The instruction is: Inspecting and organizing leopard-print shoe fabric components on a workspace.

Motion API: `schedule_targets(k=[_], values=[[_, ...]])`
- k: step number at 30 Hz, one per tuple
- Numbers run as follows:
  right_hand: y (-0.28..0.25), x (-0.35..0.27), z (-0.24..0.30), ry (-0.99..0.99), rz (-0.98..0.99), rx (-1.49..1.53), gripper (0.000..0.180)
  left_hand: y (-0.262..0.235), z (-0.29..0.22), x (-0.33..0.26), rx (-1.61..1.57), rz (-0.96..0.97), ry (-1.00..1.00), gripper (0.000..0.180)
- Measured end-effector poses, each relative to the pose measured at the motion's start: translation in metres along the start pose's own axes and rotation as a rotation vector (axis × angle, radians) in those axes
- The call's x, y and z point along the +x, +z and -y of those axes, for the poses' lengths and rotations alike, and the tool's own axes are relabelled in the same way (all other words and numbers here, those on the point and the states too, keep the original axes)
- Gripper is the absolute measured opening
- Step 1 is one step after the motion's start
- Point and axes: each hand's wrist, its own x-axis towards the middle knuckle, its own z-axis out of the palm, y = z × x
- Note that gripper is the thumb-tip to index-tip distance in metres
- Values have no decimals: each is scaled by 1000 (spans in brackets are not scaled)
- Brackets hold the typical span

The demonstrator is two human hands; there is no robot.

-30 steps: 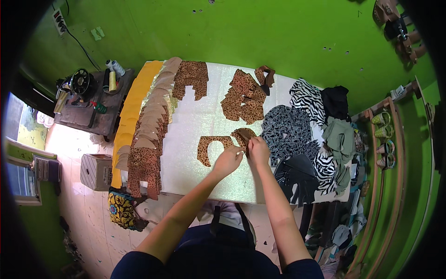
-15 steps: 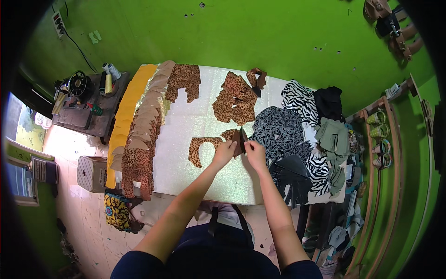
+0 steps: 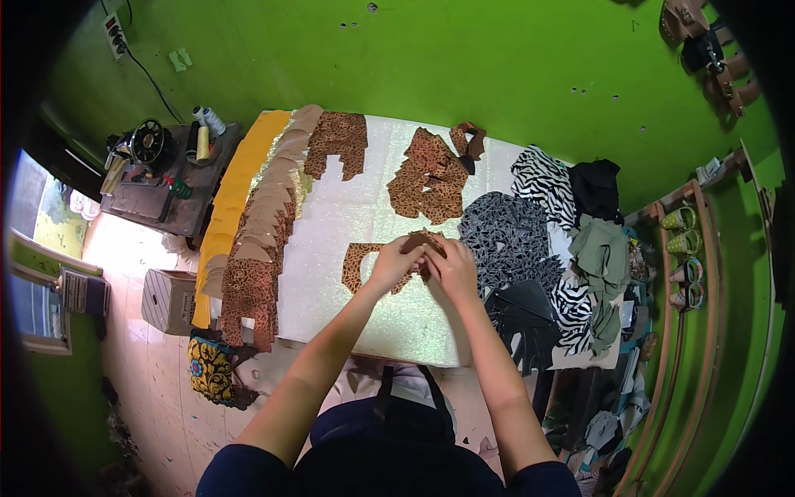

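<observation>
Left hand (image 3: 392, 263) and right hand (image 3: 451, 267) now pressed together, leopard-print piece (image 3: 364, 258) (partly covered)

A flat piece of leopard print (image 3: 364, 263) lies on the shiny white table (image 3: 348, 215), near the middle. It is brown with dark spots. It is cut in a bent shape, like an arch, with one leg hanging down toward the near edge on the left. Its right end is covered by the two hands, so that part cannot be seen well. A small bit of the same spotted stuff (image 3: 424, 238) peeks out just past the fingers, on the far side.
</observation>
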Motion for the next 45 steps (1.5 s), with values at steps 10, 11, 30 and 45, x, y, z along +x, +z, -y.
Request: schedule_targets(k=[10,11,30,45], values=[[79,12,4,910,321,1016,21,-86,25,-15,-57,-146,-27,21],[85,13,5,865,256,880,16,-93,30,-15,45,-180,27,18],[79,28,57,714,411,13,22,-102,22,-17,1097,-269,-34,19],[77,-20,57,312,530,17,58,-89,38,-22,1210,-413,390,45]])
